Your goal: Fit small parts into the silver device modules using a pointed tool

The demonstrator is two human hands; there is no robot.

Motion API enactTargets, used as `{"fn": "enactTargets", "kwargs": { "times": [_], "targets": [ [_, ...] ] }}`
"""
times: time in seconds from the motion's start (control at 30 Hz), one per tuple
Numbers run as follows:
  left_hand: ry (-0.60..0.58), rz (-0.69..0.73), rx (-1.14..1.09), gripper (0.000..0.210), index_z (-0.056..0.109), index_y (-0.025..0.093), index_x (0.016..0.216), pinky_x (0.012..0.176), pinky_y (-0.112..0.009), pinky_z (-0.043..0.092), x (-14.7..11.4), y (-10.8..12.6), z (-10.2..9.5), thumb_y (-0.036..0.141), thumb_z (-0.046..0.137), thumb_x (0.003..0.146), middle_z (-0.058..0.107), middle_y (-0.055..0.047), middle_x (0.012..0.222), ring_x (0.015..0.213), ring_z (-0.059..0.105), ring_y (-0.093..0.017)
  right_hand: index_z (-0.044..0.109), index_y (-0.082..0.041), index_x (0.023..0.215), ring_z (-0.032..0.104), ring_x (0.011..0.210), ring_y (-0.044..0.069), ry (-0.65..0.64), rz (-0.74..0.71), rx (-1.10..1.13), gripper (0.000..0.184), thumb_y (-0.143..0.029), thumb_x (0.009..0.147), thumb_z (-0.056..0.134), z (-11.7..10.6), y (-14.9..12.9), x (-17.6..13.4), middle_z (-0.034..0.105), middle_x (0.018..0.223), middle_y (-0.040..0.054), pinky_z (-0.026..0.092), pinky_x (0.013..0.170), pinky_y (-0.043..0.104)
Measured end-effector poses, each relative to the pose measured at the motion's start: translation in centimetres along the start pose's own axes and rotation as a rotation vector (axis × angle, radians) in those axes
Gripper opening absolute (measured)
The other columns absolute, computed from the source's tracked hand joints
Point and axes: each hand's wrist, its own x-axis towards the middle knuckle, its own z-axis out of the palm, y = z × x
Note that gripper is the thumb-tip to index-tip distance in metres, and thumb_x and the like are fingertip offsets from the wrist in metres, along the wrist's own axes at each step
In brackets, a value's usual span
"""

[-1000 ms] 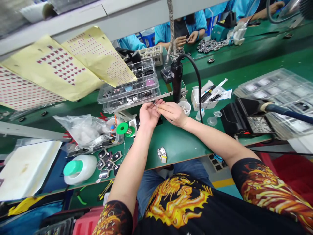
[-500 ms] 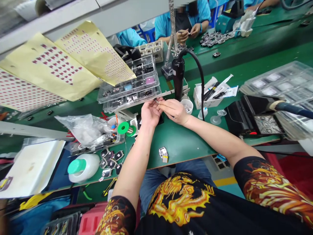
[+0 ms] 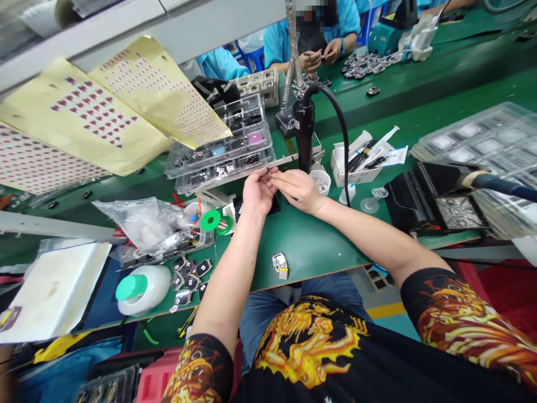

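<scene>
Both my hands meet over the far part of the green bench, under the clear trays. My right hand pinches a thin metal tool; only its tip shows, so its kind is unclear. My left hand is palm up with its fingers curled at that tip, and anything small in them is too tiny to make out. Nearer to me on the bench lies an opened watch case with a yellow-edged battery hanging from it.
A black soldering iron handle stands behind my right hand, beside a white cup. Left are a green solder spool, several watch cases and a white bottle. A box of syringes sits right. A co-worker sits opposite.
My hands stay together in almost the same place, with only a slight shift of the fingers. The opened watch case has not moved.
</scene>
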Motion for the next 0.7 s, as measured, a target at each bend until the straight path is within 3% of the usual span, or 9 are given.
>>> {"fn": "enactTargets", "kwargs": {
  "times": [0.4,0.7],
  "targets": [
    [0.047,0.033,0.111,0.008,0.071,0.017,0.087,0.083,-0.026,0.059,0.51,0.13,-0.27,0.015,0.063,0.085,0.081,-0.008,0.090,0.088,0.078,-0.018,0.078,-0.016,0.124,0.073,0.105,0.025,0.085,-0.062,-0.013,0.026,-0.016,0.109,0.057,0.03,-0.30,0.18,0.081,0.123,0.0124,0.062,0.085,0.042],
    [0.047,0.078,0.158,0.005,0.073,0.017,0.087,0.083,-0.026,0.059,0.69,-0.09,-0.67,0.017,0.068,0.087,0.082,-0.007,0.090,0.088,0.079,-0.017,0.078,-0.017,0.125,0.072,0.109,0.027,-0.072,0.012,-0.036,0.030,-0.020,0.111,0.051,-0.12,-0.27,-0.40,0.079,0.126,0.0135,0.057,0.086,0.044]
  ]
}}
